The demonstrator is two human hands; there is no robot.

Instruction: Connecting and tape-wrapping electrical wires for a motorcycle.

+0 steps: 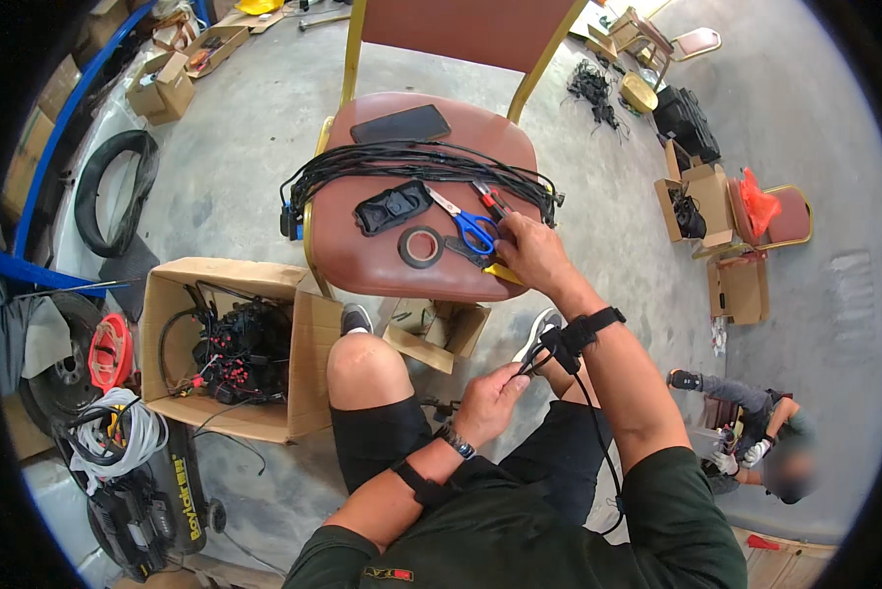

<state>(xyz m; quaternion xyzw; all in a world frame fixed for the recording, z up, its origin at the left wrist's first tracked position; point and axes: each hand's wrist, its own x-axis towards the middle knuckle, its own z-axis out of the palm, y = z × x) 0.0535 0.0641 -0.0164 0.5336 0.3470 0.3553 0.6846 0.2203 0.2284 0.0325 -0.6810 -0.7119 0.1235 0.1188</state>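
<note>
A: Nearest first, what are you holding?
B: Your left hand (488, 404), above your lap, has its fingers pinched on a thin black cable (528, 367), probably to keep it steady.
A: And your right hand (536, 253)?
B: It reaches over the near right corner of the chair (347, 260). Its fingers are bent beside the blue-handled scissors (460, 215); I cannot tell whether they grip anything. A yellow-handled tool (503, 272) pokes out beneath, at the near edge.
A: Why does the black tape roll (404, 249) lie there?
B: Flat, left of that tool, it seems set within your easy reach.
A: Farther back?
B: A black tray (392, 206) lies left of the scissors, a red-and-black tool (489, 199) right. Beyond, a cable bundle (392, 163) spans both side edges, perhaps too long for the seat. Your phone (400, 125) sits toward the backrest, apparently kept clear.
</note>
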